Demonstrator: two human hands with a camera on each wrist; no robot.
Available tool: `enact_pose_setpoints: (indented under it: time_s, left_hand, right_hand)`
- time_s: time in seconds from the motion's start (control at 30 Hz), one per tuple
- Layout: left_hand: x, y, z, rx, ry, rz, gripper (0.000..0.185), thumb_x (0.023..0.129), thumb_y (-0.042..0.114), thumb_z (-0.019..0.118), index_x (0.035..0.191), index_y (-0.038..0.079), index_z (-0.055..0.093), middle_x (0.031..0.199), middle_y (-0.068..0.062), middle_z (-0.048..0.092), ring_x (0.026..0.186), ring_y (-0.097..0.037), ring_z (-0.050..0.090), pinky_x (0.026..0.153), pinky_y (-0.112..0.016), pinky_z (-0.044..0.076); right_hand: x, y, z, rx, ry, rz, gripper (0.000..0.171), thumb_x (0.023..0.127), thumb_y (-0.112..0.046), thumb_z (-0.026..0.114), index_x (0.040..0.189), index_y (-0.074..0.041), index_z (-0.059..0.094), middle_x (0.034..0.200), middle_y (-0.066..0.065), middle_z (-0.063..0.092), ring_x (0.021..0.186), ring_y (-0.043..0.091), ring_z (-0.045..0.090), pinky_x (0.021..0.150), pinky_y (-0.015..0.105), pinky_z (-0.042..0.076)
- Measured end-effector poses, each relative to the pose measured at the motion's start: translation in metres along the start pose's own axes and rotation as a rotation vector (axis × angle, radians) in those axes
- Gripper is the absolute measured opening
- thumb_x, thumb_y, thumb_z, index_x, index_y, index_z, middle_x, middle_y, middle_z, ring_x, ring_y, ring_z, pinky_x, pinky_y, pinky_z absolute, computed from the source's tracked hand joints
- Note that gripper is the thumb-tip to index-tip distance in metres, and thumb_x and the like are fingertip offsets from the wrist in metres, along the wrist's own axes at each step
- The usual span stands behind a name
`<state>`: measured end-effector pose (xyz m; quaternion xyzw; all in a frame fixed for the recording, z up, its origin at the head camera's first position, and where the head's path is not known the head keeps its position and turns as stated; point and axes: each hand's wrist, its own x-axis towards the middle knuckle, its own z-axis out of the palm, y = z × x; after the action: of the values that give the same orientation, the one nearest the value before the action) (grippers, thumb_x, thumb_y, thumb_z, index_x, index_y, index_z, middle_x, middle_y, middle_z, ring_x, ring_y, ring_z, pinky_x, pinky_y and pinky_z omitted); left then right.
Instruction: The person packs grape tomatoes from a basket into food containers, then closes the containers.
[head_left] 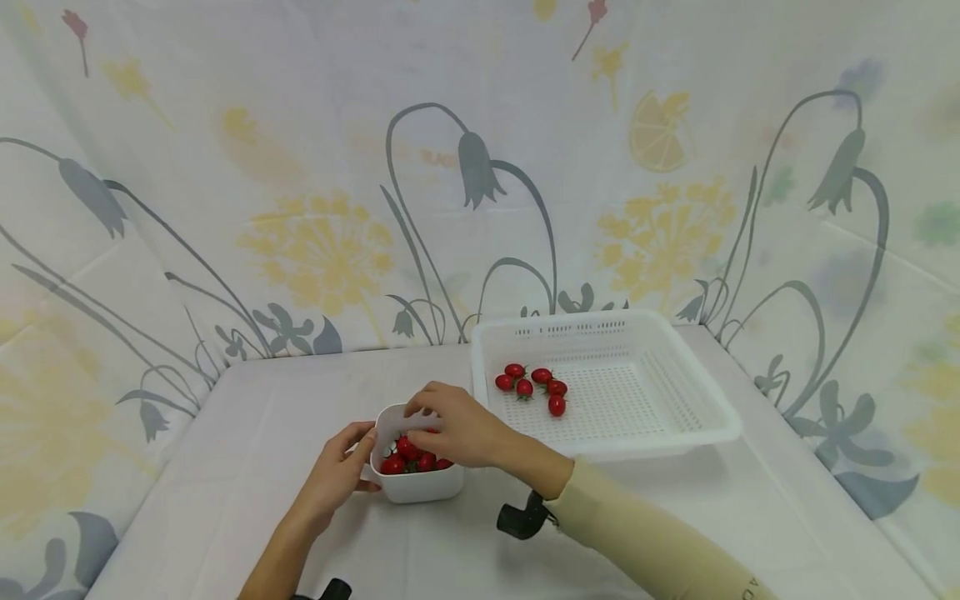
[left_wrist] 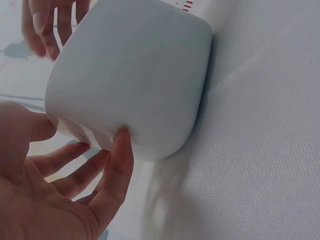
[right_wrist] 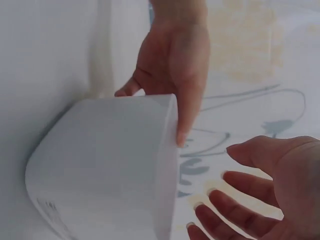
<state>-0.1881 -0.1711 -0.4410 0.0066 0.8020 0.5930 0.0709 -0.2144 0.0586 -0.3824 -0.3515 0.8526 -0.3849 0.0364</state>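
A small white container (head_left: 422,488) holding several red cherry tomatoes (head_left: 407,448) stands on the white cloth. My left hand (head_left: 335,473) grips its left side; in the left wrist view the thumb lies by the rim and the fingertips (left_wrist: 122,142) press the outer wall. Over the container's opening hovers my right hand (head_left: 459,427), its fingers loosely bent. In the right wrist view that hand (right_wrist: 265,195) is apart from the container's rim, with nothing between thumb and fingers. From above, it hides part of the container's inside.
Behind and to the right is a white perforated basket (head_left: 626,387), with several cherry tomatoes (head_left: 525,389) grouped at its left end. A patterned cloth (head_left: 495,250) hangs behind the table. Dark wrist devices (head_left: 522,518) are strapped to the arms.
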Motion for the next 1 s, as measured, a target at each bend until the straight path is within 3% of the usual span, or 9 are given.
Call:
enact_pose_setpoints:
  time_s: [0.3,0.5,0.63,0.83,1.0]
  left_hand:
    - [0.001,-0.002,0.001,0.007,-0.005,-0.007,0.039,0.11,0.025,0.048,0.141,0.002,0.054,0.141,-0.02,0.054,0.109,-0.03,0.062,0.071,-0.04,0.063]
    - [0.001,0.0,0.001,0.011,-0.007,-0.008,0.041,0.11,0.025,0.047,0.143,0.002,0.052,0.143,-0.02,0.053,0.109,-0.031,0.062,0.071,-0.041,0.063]
    - [0.0,0.004,0.001,0.016,-0.004,-0.009,0.04,0.11,0.026,0.047,0.143,0.003,0.053,0.141,-0.019,0.054,0.107,-0.03,0.063,0.072,-0.04,0.063]
    - [0.001,0.003,0.001,0.019,0.002,-0.014,0.04,0.11,0.028,0.047,0.143,0.005,0.053,0.141,-0.018,0.055,0.108,-0.03,0.063,0.072,-0.039,0.063]
    - [0.001,0.001,0.001,0.013,-0.012,-0.002,0.041,0.109,0.026,0.049,0.144,0.003,0.052,0.143,-0.02,0.053,0.108,-0.03,0.063,0.072,-0.04,0.063]
  right_hand:
    - [-0.034,0.013,-0.054,-0.024,0.03,0.051,0.026,0.096,-0.017,0.07,0.12,-0.007,0.069,0.117,0.004,0.067,0.109,0.022,0.062,0.099,0.043,0.053]
    - [-0.046,0.033,-0.087,-0.002,0.082,0.042,0.02,0.095,-0.013,0.07,0.112,-0.003,0.071,0.106,0.003,0.07,0.097,0.02,0.065,0.088,0.039,0.057]
    - [-0.052,0.044,-0.105,-0.031,0.09,0.1,0.017,0.095,-0.013,0.071,0.11,-0.006,0.072,0.106,0.002,0.071,0.097,0.019,0.066,0.088,0.037,0.057]
    - [-0.058,0.063,-0.132,-0.091,0.076,0.215,0.024,0.097,-0.016,0.068,0.117,-0.003,0.07,0.117,0.011,0.07,0.108,0.028,0.066,0.09,0.043,0.057]
    - [-0.06,0.082,-0.153,-0.064,0.041,0.312,0.029,0.098,-0.018,0.067,0.12,0.0,0.067,0.118,0.014,0.068,0.109,0.031,0.065,0.087,0.042,0.057]
